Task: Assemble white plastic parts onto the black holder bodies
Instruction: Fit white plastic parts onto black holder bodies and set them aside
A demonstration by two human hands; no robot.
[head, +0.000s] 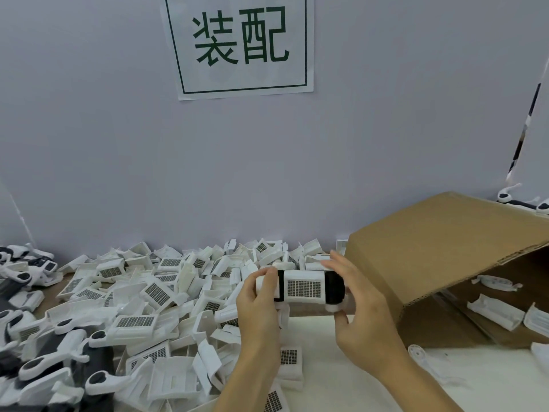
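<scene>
A black holder body (pixel 334 288) is held above the table (pixel 341 382), in front of the grey wall, with a white plastic part (pixel 303 286) bearing a dark grid seated on its middle. Its left end is gripped by the left hand (pixel 258 304), whose fingers are curled round a white end piece. Its right end is gripped by the right hand (pixel 361 310), with the thumb laid along the top and the fingers curled underneath. A heap of loose white parts (pixel 148 295) is spread over the table to the left, and finished black-and-white units (pixel 44 361) are piled at the near left. A cardboard box (pixel 451 257), tipped on its side with white pieces inside, is seen just right of the hands. A printed sign (pixel 240 46) is fixed to the wall.
</scene>
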